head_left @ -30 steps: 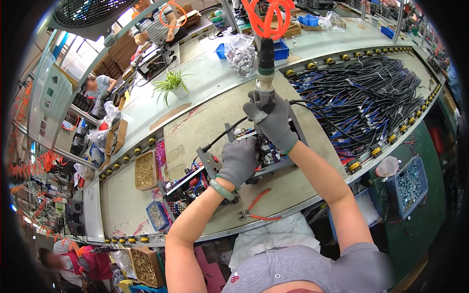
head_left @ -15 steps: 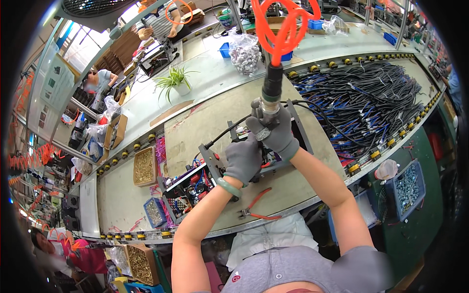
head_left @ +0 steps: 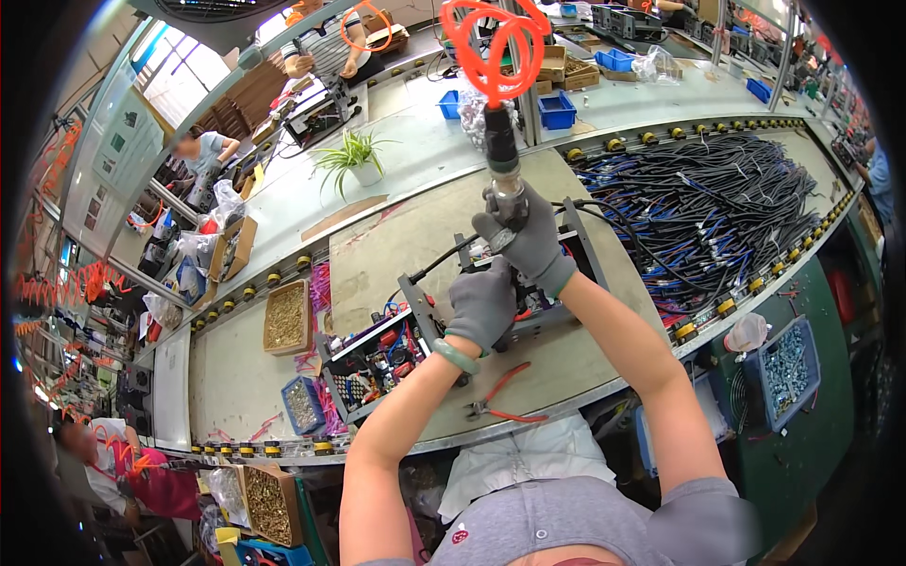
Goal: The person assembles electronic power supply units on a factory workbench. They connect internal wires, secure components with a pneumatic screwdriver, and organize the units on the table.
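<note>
Left hand (head_left: 483,300), gray-gloved, curled over open metal chassis (head_left: 547,322) mid-worktop (head_left: 406,236); couldn't tell if it gripped anything. Hose-fed driver (head_left: 501,141) was over chassis, long axis running toward worktop's far edge, hose end up and away, working tip hidden. Orange-handled cutters (head_left: 511,416) lay by front edge, jaws left. Right hand (head_left: 534,247) wrapped tight around driver. Black cables (head_left: 727,198) lay past right edge.

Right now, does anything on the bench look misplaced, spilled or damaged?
Mildly untidy: reddish scraps lie loose on the bench left of its blue bin, outside any container. Pliers lie with handles spread near the front edge. No damage shows on the tool in the right hand; part of the metal unit is hidden.
</note>
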Tool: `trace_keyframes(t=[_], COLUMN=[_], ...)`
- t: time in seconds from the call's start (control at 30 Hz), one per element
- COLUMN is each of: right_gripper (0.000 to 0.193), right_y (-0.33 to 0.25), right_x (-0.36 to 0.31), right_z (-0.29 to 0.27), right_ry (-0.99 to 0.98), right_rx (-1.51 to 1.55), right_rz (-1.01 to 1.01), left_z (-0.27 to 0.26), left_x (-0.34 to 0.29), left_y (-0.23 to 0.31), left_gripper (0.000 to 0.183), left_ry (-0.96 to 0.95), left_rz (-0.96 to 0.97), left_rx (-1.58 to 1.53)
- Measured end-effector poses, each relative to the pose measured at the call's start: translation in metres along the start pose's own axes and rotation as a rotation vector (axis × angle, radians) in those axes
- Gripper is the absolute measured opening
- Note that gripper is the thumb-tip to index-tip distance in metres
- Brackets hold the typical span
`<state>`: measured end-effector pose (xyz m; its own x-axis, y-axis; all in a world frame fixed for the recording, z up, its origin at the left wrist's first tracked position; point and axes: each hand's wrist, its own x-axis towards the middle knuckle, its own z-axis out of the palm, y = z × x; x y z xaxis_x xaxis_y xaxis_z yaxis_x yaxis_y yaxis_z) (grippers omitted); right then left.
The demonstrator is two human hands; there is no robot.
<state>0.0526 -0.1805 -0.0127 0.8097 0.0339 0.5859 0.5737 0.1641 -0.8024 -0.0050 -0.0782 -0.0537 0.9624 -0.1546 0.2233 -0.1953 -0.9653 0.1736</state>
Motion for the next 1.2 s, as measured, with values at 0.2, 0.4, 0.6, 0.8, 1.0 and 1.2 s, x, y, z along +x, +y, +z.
trace_keyframes(t=[0.2,0.4,0.6,0.8,1.0,1.2], right_gripper=[0.032,0.032,0.031,0.029,0.032,0.029], right_y=[-0.002,-0.001,-0.001,0.006,0.002,-0.002], right_x=[-0.017,-0.017,-0.001,-0.006,-0.007,-0.007], right_z=[-0.008,-0.007,0.007,-0.006,-0.002,0.000], right_ry=[0.033,0.006,-0.075,-0.183,-0.132,-0.061], right_rx=[-0.042,-0.139,-0.149,-0.072,-0.048,-0.112], right_rz=[0.015,-0.031,0.043,0.065,0.078,0.036], left_z=[0.006,0.015,0.002,-0.016,-0.041,-0.041], left_x=[-0.003,-0.003,-0.006,-0.014,-0.051,-0.123], left_y=[-0.006,-0.009,-0.003,-0.012,-0.051,-0.023], left_gripper=[0.012,0.013,0.011,0.019,0.028,0.028], left_ry=[0.017,0.015,-0.005,-0.031,-0.146,-0.159], left_rz=[0.047,0.092,0.079,0.056,-0.374,-0.549], left_rx=[-0.033,0.023,0.024,-0.284,-1.864,-2.024])
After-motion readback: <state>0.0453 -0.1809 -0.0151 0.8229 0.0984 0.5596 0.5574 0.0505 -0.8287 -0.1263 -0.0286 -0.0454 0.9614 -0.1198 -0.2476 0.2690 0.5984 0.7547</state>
